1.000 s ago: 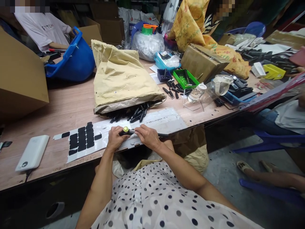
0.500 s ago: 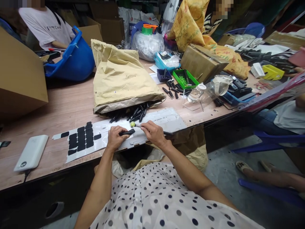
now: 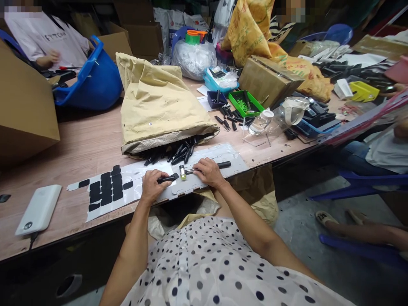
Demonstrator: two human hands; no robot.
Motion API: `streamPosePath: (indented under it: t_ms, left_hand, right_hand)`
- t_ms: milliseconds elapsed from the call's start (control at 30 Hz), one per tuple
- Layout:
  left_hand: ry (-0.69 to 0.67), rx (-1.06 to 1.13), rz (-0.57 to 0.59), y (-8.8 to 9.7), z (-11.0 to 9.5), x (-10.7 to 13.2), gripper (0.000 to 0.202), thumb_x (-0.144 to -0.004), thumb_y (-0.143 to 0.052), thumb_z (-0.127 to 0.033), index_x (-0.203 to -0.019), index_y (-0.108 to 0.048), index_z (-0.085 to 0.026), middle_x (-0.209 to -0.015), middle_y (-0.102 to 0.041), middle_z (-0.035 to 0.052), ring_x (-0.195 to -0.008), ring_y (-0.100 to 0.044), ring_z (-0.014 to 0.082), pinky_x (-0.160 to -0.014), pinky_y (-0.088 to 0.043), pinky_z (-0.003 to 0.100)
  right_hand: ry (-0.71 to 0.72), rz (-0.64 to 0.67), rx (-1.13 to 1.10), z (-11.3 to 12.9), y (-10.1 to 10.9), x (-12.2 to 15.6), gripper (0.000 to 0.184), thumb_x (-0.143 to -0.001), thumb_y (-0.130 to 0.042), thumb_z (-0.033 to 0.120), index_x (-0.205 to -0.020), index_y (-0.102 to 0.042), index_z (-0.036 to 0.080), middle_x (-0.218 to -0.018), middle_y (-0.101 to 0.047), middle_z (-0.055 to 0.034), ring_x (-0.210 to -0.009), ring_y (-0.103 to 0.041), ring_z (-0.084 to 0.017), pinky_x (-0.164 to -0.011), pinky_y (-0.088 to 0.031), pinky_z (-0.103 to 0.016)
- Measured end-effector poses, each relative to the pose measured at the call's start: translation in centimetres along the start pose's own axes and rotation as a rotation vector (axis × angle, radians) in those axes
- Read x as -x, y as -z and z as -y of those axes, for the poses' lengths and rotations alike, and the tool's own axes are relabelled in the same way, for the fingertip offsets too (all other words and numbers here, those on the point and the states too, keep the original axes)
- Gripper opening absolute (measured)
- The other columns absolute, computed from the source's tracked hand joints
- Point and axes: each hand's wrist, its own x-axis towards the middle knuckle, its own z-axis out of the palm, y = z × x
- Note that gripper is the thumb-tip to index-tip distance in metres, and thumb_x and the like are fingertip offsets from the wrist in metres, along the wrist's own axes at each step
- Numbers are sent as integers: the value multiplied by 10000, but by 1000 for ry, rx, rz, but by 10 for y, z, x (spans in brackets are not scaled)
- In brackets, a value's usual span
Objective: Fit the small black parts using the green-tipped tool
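My left hand (image 3: 152,187) is closed on a small black plastic part (image 3: 168,179), which it holds down on a white backing sheet (image 3: 223,155) at the table's near edge. My right hand (image 3: 208,171) grips a small mallet (image 3: 191,171) with a yellow-green head and a black handle; the head lies just right of the black part. To the left on the same sheet sit several black adhesive pads (image 3: 106,190). Behind my hands, a heap of black parts (image 3: 178,151) spills from a tan paper sack (image 3: 159,106).
A white power bank (image 3: 38,209) lies at the left. Farther back stand a green tray (image 3: 244,103), a blue tub (image 3: 92,80), cardboard boxes (image 3: 267,80) and bags. A person in a white shirt (image 3: 47,36) sits far left; another person's feet (image 3: 331,219) show on the right.
My right hand swung the mallet off the black part, out to the right, and lowered it; its head now rests beside the part. The left hand kept its hold.
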Motion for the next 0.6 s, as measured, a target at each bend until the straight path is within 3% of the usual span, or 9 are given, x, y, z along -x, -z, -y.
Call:
streamPosePath:
  t_ms: [133,233,400,500,600]
  left_hand:
    - [-26,65,-9,4,-4,5,130,-801,-701,-364,-876,-750,-270,-886,-727,29,-971,-587,274,-921,-456,432]
    - [-74,208,42,4,-17,24,216,-851,-634,-425,-922,-738,-249,-929,-742,42,-957,-621,257,-915,-487,404]
    - [-90,384,348,-11,-45,74,306,-890,-553,-460,-984,-731,-229,-933,-760,45,-864,-677,227,-829,-531,345]
    - [-10,319,476,-29,-47,91,318,-884,-519,-446,-965,-732,-223,-918,-765,57,-825,-686,243,-791,-541,359]
    - [164,150,498,-47,-37,95,310,-875,-505,-382,-998,-732,-210,-962,-777,97,-885,-718,289,-839,-548,408]
  right_hand:
    - [-2,1,-10,0,-1,-2,151,-976,-614,323,-1023,-730,237,-929,-634,-65,-891,-515,-234,-818,-399,-352]
    - [-1,-14,-6,-1,-4,-3,143,-967,-630,324,-1012,-729,230,-916,-632,-62,-884,-514,-230,-813,-401,-347]
    - [-9,-34,3,-1,-7,-2,137,-957,-650,331,-1005,-725,227,-926,-640,-64,-892,-519,-233,-817,-406,-351]
    - [-10,-32,5,-2,-8,-3,140,-956,-651,337,-1005,-728,231,-932,-641,-64,-889,-516,-232,-820,-407,-353]
    - [-15,-27,5,-3,-8,-4,147,-958,-648,339,-1014,-732,232,-942,-638,-66,-899,-514,-234,-825,-405,-354]
